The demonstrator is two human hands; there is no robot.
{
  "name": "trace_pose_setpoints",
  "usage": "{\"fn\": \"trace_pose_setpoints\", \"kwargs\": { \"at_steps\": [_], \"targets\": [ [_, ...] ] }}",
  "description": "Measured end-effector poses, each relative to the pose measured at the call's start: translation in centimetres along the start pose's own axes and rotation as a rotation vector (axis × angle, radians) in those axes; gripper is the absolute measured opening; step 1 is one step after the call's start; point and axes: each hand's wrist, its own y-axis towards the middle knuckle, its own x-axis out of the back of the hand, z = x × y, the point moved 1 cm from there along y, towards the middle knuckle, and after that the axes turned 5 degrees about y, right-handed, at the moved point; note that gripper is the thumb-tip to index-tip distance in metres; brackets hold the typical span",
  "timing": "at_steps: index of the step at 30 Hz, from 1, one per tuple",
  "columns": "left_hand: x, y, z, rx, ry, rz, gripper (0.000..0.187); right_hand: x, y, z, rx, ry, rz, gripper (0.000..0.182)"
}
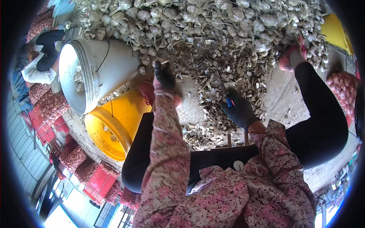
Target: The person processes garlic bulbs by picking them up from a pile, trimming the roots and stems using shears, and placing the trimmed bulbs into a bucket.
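Observation:
My left hand (164,77), in a dark glove, is closed near the white bucket's base, with a small pale piece showing at its fingertips; I cannot make out what it is. Wrapped in a dark glove too, my right hand (239,109) grips a tool with a blue and red handle (230,102). The tool's dark end points up toward the trimmings (213,79) on the floor. Beyond both hands lies a large heap of garlic bulbs (228,19) with dry stalks.
A white bucket (102,68) and a yellow bucket (118,121) lie tilted at the left, some garlic inside. Another yellow bucket (336,32) is at the upper right. A person (42,60) sits at the far left near filled red net bags (72,155).

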Motion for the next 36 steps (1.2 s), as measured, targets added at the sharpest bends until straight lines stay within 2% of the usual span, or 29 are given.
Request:
{"fn": "trace_pose_setpoints", "kwargs": {
  "at_steps": [1, 3, 4, 5, 7, 8, 9, 10, 12, 13, 14, 16, 17, 18, 20, 21, 22, 23, 25, 27, 30, 31, 34, 36],
  "targets": [
    [-1.5, -1.6, 1.4, 0.0, -0.001, 0.009, 0.043, 0.5, -0.3, 1.0, 0.245, -0.184, -0.123, 0.048],
    [-7.4, -6.1, 5.7, -0.133, -0.002, 0.124, 0.036, 0.7, -0.5, 1.1, 0.239, -0.196, -0.167, 0.052],
    [-9.3, -7.9, 7.4, -0.061, -0.091, 0.125, 0.034, 1.0, -0.7, 1.1, 0.232, -0.2, -0.201, 0.056],
    [-10.0, -8.4, 8.9, -0.031, -0.068, 0.148, 0.033, 1.5, -1.0, 1.5, 0.304, -0.259, -0.211, 0.062],
    [-11.5, -10.0, 12.2, -0.008, -0.04, 0.176, 0.033, 2.1, -2.0, 2.0, 0.31, -0.286, -0.205, 0.063],
    [-12.4, -11.2, 13.8, -0.473, 0.4, 0.217, 0.029, 2.4, -2.4, 2.1, 0.313, -0.31, -0.195, 0.065],
    [-13.2, -12.2, 14.7, -0.941, 0.84, 0.244, 0.026, 2.4, -2.8, 2.0, 0.319, -0.278, -0.237, 0.057],
    [-13.2, -12.8, 14.8, -0.949, 0.843, 0.253, 0.026, 2.7, -3.3, 1.8, 0.324, -0.276, -0.248, 0.057],
    [-12.2, -13.8, 14.4, -0.287, 0.435, 0.187, 0.023, 3.0, -4.4, 1.4, 0.151, -0.099, -0.057, 0.045],
    [-12.1, -14.3, 14.3, 0.034, 0.225, 0.147, 0.022, 2.7, -4.9, 0.8, 0.2, -0.035, -0.098, 0.036],
    [-12.5, -14.8, 14.4, 0.019, 0.231, 0.151, 0.022, 2.1, -4.9, -0.3, 0.215, -0.03, -0.102, 0.036],
    [-13.2, -15.6, 14.6, -0.122, 0.051, -0.004, 0.024, 1.6, -5.2, -0.9, 0.181, 0.162, -0.052, 0.036],
    [-12.3, -15.5, 13.8, -0.079, 0.013, 0.096, 0.02, 1.6, -5.3, -1.4, 0.191, 0.164, -0.054, 0.036],
    [-12.7, -16.5, 13.7, -0.084, 0.014, 0.098, 0.02, 2.4, -5.9, -0.6, 0.176, 0.086, -0.078, 0.038],
    [-13.8, -19.0, 13.3, -0.446, 0.392, 0.012, 0.026, 3.5, -6.7, 0.2, 0.154, 0.013, -0.103, 0.04],
    [-11.3, -16.8, 13.5, -0.606, 0.421, 0.144, 0.037, 3.8, -6.7, 0.2, 0.207, -0.01, -0.09, 0.045],
    [-10.9, -17.9, 13.2, -0.647, 0.476, 0.276, 0.048, 4.2, -6.9, 0.4, 0.256, -0.032, -0.074, 0.052],
    [-11.0, -18.4, 13.5, -0.633, 0.545, 0.26, 0.055, 4.7, -6.8, 0.6, 0.326, -0.158, -0.086, 0.061],
    [-11.7, -19.1, 13.8, -0.61, 0.613, 0.242, 0.062, 4.8, -6.7, 0.7, 0.336, -0.261, -0.075, 0.064],
    [-12.3, -19.0, 14.5, -0.782, 0.719, 0.145, 0.069, 5.2, -6.9, 1.4, 0.343, -0.403, -0.063, 0.068],
    [-11.8, -17.8, 14.8, -0.786, 0.688, 0.144, 0.073, 4.6, -6.3, 0.8, 0.39, -0.469, -0.101, 0.07],
    [-11.6, -17.3, 14.6, -0.729, 0.745, 0.072, 0.069, 4.4, -6.1, 0.8, 0.38, -0.465, -0.087, 0.07],
    [-10.7, -16.4, 14.3, -0.654, 0.832, 0.045, 0.065, 3.8, -5.3, 0.5, 0.27, -0.5, 0.005, 0.072],
    [-10.4, -15.8, 14.5, -0.637, 0.755, 0.036, 0.06, 3.3, -4.8, 0.2, 0.357, -0.491, -0.064, 0.074]
  ]
}}
